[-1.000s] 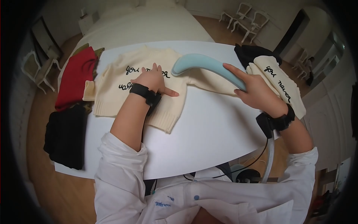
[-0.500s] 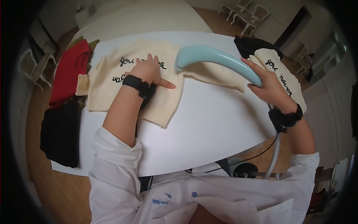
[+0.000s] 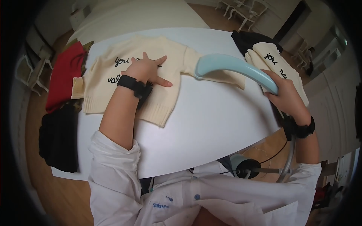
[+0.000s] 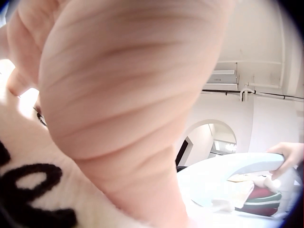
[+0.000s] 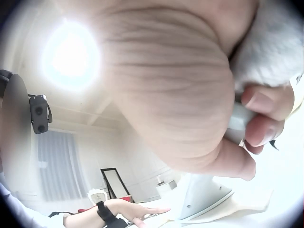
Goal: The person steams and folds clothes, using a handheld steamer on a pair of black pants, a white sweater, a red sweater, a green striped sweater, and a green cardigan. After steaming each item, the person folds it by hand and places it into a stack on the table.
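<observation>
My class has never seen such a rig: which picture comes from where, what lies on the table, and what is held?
These are bare human hands, no robot. The picture looking down on both arms comes from the head, the other two from the wrists. On the white table lies a cream sweater, with red cloth and black cloth to its left and a folded cream garment to its right. The left hand rests spread on the sweater; the right hand grips a blue tool, probably a steamer.

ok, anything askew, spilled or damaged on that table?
Nothing visibly spilled or damaged. Slightly askew: the cream sweater, one sleeve stretched out under the steamer, the other mostly hidden, its cuff poking out beside the red garment.
</observation>
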Available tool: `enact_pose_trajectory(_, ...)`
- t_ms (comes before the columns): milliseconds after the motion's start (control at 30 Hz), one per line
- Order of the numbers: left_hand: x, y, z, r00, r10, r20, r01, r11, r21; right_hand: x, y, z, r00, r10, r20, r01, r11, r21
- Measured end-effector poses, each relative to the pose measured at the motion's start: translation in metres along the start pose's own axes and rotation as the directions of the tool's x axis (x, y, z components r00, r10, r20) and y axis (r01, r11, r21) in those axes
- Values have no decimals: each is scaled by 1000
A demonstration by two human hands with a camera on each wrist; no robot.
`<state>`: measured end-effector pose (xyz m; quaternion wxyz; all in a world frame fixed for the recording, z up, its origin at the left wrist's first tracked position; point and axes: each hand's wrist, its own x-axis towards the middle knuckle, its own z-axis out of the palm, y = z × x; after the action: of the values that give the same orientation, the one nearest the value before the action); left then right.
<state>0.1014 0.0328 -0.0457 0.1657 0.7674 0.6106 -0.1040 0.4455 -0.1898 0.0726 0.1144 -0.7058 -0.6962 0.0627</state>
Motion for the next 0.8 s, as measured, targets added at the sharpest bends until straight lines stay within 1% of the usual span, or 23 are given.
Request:
enact_pose_trajectory(33,-1,1,0,1000,7,3,-7,1000,7,8,-5,5,1000,9,-1,-9,1000,3)
enact_pose_trajectory(100,-4,2,-2,1000,-6,0,6,1000,9,29,-8,23,990,-126,-65,126,992,1)
enact_pose_trajectory(133,-5,2,-2,1000,-6,1,6,1000,16,37,-8,31,990,-122,-68,123,992,7)
enact_pose_trajectory(200,-6,1,-4,1000,-6,10,6,1000,3,52,-7,44,970,-214,-113,220,975,41)
enact_pose_trajectory(267,-6,0,-4,1000,1,11,-1,1000,16,54,-6,44,977,-189,-97,194,979,55)
enact_pose_trajectory(333,-6,0,-4,1000,8,11,-9,1000,23,49,-5,36,989,-134,-58,136,990,32)
enact_pose_trajectory(367,-6,0,-3,1000,9,2,-9,1000,11,45,-1,33,989,-133,-58,135,990,31)
enact_pose_trajectory(433,-9,-2,-3,1000,7,-10,-7,1000,-3,29,13,23,997,-64,-44,65,998,3)
enact_pose_trajectory(467,-12,-2,-3,998,45,-40,-43,997,57,21,20,17,997,-66,-52,66,998,4)
enact_pose_trajectory(500,-14,-2,-3,994,87,-67,-78,990,118,10,28,12,999,-19,-49,19,1000,-11)
enact_pose_trajectory(533,-13,-2,-3,993,91,-70,-82,990,119,-2,35,7,999,29,-45,-30,999,-27)
enact_pose_trajectory(667,-9,-5,0,990,113,-85,-98,981,169,-54,67,-9,994,49,-102,-56,996,-67)
enact_pose_trajectory(733,-11,-2,0,991,110,-79,-94,980,178,-76,83,-12,982,116,-152,-125,991,-54)
enact_pose_trajectory(800,-14,-1,-2,993,92,-79,-76,980,182,-87,85,-15,978,135,-161,-140,990,-21)
